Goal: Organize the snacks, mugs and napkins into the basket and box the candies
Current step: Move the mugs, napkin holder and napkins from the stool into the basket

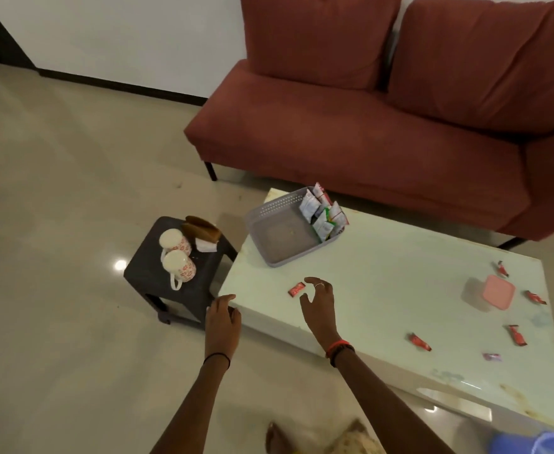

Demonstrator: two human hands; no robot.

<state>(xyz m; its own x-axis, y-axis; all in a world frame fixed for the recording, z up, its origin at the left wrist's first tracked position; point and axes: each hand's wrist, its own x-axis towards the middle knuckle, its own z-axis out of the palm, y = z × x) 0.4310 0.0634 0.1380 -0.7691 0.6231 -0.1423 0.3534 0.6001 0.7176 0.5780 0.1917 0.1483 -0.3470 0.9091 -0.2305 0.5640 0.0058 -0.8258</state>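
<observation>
The right grip [318, 303] hovers wide and empty over the counter [383, 273], with a red candy [296, 289] just at its 10 o'clock. The left grip [223, 319], loosely curled and holding nothing, hangs by the counter's corner. Snack packets [323, 211] already stand in the basket [278, 237] at 12 o'clock. Apparently left to do: two mugs [180, 268] and napkins [206, 246] on the stool [144, 270] at 10 o'clock, and more candies [419, 341] scattered around the lidded pink box [495, 291] at 3 o'clock.

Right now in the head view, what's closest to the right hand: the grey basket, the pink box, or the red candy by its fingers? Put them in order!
From the right hand:
1. Red candy, beside its fingers.
2. Grey basket, farther back, leftward.
3. Pink box, far right.
</observation>
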